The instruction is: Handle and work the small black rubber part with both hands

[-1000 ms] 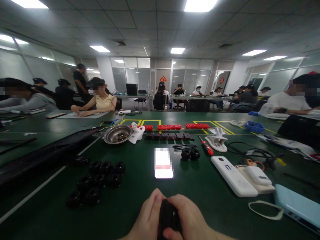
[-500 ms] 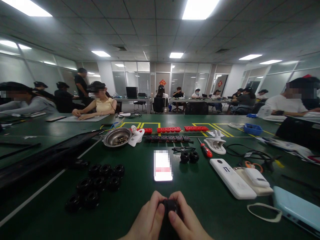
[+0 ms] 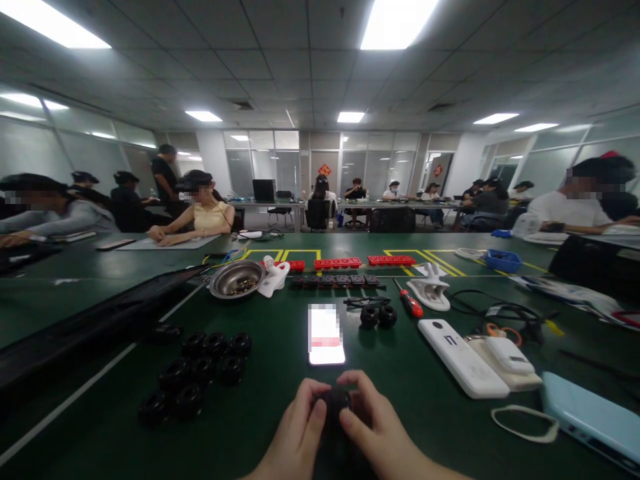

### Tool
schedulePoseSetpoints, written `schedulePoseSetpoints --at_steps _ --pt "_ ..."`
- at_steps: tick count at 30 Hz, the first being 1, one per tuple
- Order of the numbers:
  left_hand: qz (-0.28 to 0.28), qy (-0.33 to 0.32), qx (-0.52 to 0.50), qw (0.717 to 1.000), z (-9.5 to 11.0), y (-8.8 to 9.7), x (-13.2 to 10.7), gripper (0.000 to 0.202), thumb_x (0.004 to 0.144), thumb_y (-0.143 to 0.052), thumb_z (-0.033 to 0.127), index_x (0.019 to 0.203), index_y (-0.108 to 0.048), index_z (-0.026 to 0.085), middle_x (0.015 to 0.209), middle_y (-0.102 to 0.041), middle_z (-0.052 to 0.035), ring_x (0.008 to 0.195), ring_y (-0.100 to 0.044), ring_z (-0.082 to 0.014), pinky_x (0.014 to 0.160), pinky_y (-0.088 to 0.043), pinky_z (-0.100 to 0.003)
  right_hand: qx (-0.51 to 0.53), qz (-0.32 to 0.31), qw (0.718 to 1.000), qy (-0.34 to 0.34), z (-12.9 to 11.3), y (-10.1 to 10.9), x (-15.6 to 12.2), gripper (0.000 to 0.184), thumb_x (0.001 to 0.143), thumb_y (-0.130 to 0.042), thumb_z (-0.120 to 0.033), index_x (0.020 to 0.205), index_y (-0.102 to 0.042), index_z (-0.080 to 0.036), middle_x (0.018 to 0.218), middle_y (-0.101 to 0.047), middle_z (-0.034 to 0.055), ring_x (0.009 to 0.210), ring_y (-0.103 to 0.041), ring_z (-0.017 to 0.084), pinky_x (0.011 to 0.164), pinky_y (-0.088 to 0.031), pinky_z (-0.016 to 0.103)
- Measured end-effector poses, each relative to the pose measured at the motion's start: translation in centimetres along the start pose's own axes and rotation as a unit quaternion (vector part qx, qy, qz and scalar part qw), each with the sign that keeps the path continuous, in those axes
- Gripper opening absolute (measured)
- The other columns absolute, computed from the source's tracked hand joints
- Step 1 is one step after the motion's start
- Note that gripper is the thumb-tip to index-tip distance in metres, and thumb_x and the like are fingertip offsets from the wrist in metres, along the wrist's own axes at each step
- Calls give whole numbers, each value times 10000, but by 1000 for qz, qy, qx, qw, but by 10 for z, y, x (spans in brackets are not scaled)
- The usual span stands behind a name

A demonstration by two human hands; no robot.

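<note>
Between my two hands, low in the middle, is a black round wheel-like part (image 3: 336, 403). My left hand (image 3: 303, 423) is closed on its left side, thumb toward me and fingers over the far side. My right hand (image 3: 373, 421) curls around the right side, its thumb and fingertips at the part's edge. The fingers hide much of the part. Several similar black wheel-like parts (image 3: 202, 368) lie grouped to the left on the green table (image 3: 260, 420). Two more such parts (image 3: 379, 316) sit beyond my hands, right of a lit phone (image 3: 327, 335).
A metal bowl (image 3: 237, 279) holds small brass-coloured pieces. Red strips (image 3: 337, 263) and a dark strip (image 3: 336, 282) lie farther back. On the right are a red screwdriver (image 3: 411, 302), a white power bank (image 3: 463, 359) and a light-blue case (image 3: 590, 413). People sit around.
My right hand's fingers have loosened and spread a little around the black part, with the index finger raised. The part appears slightly turned. The view has tilted up slightly.
</note>
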State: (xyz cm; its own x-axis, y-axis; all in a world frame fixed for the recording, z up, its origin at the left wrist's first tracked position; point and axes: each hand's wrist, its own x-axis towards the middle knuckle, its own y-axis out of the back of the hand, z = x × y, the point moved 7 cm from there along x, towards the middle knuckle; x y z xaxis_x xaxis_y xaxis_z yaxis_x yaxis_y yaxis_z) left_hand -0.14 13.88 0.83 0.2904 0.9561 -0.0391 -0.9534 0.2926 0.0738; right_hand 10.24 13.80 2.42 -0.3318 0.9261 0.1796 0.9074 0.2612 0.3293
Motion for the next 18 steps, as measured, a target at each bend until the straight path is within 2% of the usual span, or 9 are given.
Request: schedulePoseSetpoints --at_steps 3,6,8,11,13,14,16,18 --pt "4 -38 67 997 9 4 -5 420 777 -331 557 897 -463 176 769 -509 -34 672 -471 -144 506 -362 -214 23 -17 1000 -10 2 -4 -2 382 785 -381 -527 870 -434 -158 606 -467 -18 511 -449 115 473 -361 229" --pt "-11 -53 73 996 11 3 -4 409 772 -344 556 849 -466 173 713 -480 -12 615 -449 -121 482 -348 -202 -53 -39 996 60 -12 -4 -5 313 813 -395 -415 977 -439 -153 744 -553 39 615 -510 141 546 -422 254" --pt "6 -20 19 1000 4 4 0 422 756 -343 585 764 -451 177 620 -435 24 517 -403 -89 424 -300 -182 -126 -45 983 128 -22 -3 -7 317 779 -470 -326 1045 -441 -156 902 -571 93 770 -540 184 666 -456 299" --pt "48 95 -88 990 -22 4 6 467 704 -318 661 705 -386 199 436 -293 93 355 -257 -53 335 -172 -160 -217 -35 954 205 -31 -4 -9 358 739 -498 -192 1093 -454 -171 1087 -512 133 971 -496 227 816 -428 348" --pt "48 119 -126 984 -30 2 8 470 689 -327 671 738 -375 206 395 -251 117 315 -194 -40 314 -129 -151 -232 -15 953 193 -27 -2 -7 452 714 -536 -241 1143 -417 -162 1146 -473 146 1026 -466 253 846 -409 379" --pt "38 106 -131 985 -29 1 9 465 699 -325 661 764 -382 204 397 -267 118 309 -196 -36 310 -134 -148 -221 -3 961 165 -23 1 -5 528 705 -554 -299 1180 -375 -154 1141 -476 148 1012 -476 258 836 -412 387" --pt "18 63 -120 991 -22 -1 10 457 725 -320 635 808 -401 193 435 -326 107 310 -235 -27 311 -165 -143 -174 6 980 95 -11 5 -2 616 710 -533 -428 1210 -319 -140 1010 -548 123 873 -540 238 740 -445 365" --pt "11 42 -100 994 -17 -1 8 475 735 -307 630 842 -417 181 474 -364 95 319 -271 -25 314 -189 -143 -134 -7 990 42 -3 6 0 491 768 -443 -467 1139 -389 -151 819 -589 62 697 -556 189 622 -446 305"
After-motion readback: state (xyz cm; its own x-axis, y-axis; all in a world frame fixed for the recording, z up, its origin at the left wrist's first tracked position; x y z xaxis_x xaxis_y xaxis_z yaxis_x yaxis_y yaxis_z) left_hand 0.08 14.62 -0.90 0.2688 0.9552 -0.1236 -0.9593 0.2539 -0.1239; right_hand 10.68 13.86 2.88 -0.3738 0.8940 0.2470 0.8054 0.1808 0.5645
